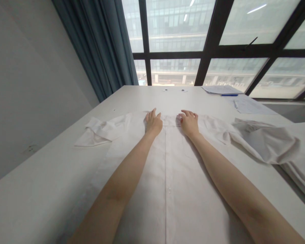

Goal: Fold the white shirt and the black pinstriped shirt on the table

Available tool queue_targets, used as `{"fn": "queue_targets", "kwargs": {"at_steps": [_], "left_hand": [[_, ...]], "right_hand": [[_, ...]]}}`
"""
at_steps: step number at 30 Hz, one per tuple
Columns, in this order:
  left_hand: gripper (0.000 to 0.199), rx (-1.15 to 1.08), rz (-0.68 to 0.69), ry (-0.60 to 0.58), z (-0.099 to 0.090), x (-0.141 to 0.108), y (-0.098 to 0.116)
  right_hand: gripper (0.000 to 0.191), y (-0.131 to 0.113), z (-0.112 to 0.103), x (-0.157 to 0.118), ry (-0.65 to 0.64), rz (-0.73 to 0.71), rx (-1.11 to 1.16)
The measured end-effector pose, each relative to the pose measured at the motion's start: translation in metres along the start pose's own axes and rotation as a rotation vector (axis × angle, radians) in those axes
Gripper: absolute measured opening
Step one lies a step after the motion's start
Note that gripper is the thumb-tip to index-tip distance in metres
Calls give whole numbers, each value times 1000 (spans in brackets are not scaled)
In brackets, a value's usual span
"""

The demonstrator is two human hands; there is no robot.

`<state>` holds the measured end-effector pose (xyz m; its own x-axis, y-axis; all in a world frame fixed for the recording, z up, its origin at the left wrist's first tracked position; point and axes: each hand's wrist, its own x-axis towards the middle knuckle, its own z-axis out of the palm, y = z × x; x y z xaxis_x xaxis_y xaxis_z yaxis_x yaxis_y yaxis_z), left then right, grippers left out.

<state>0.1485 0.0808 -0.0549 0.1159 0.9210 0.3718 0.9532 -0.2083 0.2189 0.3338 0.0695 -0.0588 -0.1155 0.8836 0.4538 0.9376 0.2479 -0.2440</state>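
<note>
A white button-front shirt [173,162] lies spread face up on the white table, its collar [169,120] at the far end and its button strip running down the middle. My left hand [154,122] rests on the shirt just left of the collar, fingers stretched out and apart. At the collar's right end, my right hand [189,122] has its fingers bent and closed around the cloth; its palm is hidden. The left sleeve [99,131] is folded and creased on the table. Both forearms cover parts of the shirt's front.
More white cloth [274,142] lies bunched on the right, over the table's right edge. Papers [222,89] and a blue pen [229,95] lie at the back right of the white table [139,95]. A blue curtain [101,44] and dark-framed windows stand behind; a wall borders the left.
</note>
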Motion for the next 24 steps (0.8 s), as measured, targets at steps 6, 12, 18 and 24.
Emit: {"fn": "queue_targets", "kwargs": {"at_steps": [6,12,18,24], "left_hand": [[52,56,227,-259,7,0,4],[57,68,212,-318,6,0,1],[65,88,186,-388,-3,-5,-13],[64,110,131,-412,-18,-16,-48]], "right_hand": [[47,-10,6,-1,-287,-136,-21],[53,-4,6,0,-415,-65,-67],[59,-2,3,-1,-452,7,-101],[64,11,0,-5,-443,71,-129]]}}
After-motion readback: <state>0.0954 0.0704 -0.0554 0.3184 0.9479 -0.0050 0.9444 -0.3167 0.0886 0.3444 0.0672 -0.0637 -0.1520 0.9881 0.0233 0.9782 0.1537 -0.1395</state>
